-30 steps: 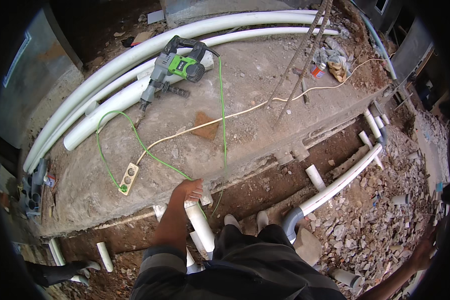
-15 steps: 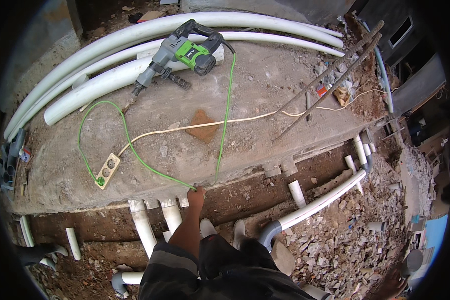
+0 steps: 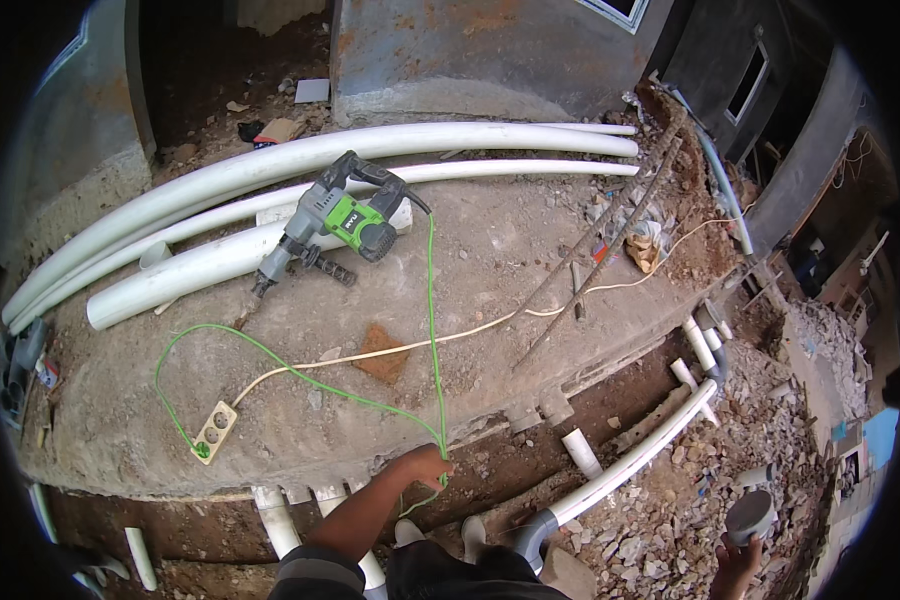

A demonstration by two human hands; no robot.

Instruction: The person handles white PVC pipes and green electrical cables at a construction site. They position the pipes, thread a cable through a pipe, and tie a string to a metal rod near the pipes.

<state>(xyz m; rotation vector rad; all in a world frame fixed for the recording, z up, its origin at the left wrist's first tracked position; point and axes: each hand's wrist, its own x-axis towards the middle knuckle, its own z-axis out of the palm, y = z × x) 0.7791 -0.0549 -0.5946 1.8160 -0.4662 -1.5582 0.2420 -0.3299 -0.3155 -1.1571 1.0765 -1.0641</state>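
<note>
My left hand (image 3: 425, 466) is closed on a green cable (image 3: 432, 330) at the edge of the concrete slab (image 3: 515, 245), just above the trench. The cable runs to a green-and-grey demolition hammer (image 3: 345, 215), lying on white pipe with its chisel pointing down-left, and to a cream power strip (image 3: 214, 432) on the slab. A cream cord (image 3: 470, 330) crosses the slab from that strip. At the lower right, my right hand (image 3: 738, 563) grips a grey cylindrical piece (image 3: 749, 518) above broken rubble.
Long white pipes (image 3: 210, 180) lie along the slab's back. Two rusty bars (image 3: 615, 245) stand at an angle on the right. The trench (image 3: 500, 470) holds short stubs and a long pipe (image 3: 625, 460) with a grey elbow. Rubble (image 3: 650, 510) covers the right side; grey walls (image 3: 450, 55) stand behind.
The view has lifted to show more wall. My left hand has moved right along the slab edge with the green cable. My right hand has come further into view with the grey piece.
</note>
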